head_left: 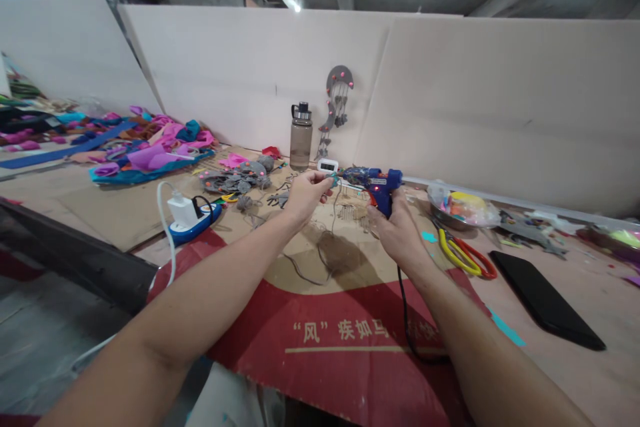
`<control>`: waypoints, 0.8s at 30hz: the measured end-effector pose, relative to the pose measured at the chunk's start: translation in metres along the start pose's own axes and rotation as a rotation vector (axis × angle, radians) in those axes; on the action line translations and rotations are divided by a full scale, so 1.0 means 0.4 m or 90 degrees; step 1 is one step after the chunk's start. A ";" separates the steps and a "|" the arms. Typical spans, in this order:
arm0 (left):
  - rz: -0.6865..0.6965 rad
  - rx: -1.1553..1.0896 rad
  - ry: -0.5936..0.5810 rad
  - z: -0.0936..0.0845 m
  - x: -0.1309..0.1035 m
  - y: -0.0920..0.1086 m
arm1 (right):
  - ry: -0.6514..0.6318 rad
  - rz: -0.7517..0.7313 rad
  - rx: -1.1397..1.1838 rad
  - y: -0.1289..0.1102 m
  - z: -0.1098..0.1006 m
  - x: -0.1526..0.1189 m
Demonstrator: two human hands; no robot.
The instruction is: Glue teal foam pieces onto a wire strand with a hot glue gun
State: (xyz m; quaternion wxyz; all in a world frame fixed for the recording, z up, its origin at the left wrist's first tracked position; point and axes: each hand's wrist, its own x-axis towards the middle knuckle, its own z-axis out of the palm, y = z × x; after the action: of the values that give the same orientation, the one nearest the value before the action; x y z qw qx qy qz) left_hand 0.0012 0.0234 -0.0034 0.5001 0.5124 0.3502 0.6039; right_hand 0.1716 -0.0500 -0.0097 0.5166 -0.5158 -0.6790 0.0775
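My right hand (395, 220) is wrapped round the grip of a blue hot glue gun (383, 187), whose nozzle points left. A black cord hangs from the gun over the cardboard. In my left hand (309, 195) the fingers pinch a small teal piece (335, 179) right at the nozzle tip; its exact kind is too small to make out. A thin grey yarn (320, 253) runs down from near my left fingers and curls on the red and tan cardboard sheet (280, 333).
Left are a blue power strip (195, 225), grey felt pieces (235, 177) and coloured felt scraps (155, 147). A bottle (301, 140) and small digital display (327, 165) stand behind. Right lie scissors (460, 255), a black phone (545, 300) and a bowl (453, 217). A grey felt hanging (340, 73) is on the back panel.
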 end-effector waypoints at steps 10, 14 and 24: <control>0.060 0.113 0.025 -0.005 -0.001 0.003 | -0.031 -0.011 -0.227 -0.047 -0.014 -0.015; 0.064 0.141 0.050 -0.006 -0.002 0.006 | 0.001 -0.071 -0.244 -0.040 -0.005 -0.019; -0.046 -0.063 0.028 -0.019 0.023 -0.022 | 0.060 0.141 -0.005 -0.026 -0.014 0.000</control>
State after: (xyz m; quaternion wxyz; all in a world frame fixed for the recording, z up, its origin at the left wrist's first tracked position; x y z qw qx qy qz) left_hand -0.0037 0.0353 -0.0109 0.5382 0.4611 0.3490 0.6131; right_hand 0.1696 -0.0573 -0.0005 0.5342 -0.5926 -0.5933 0.1073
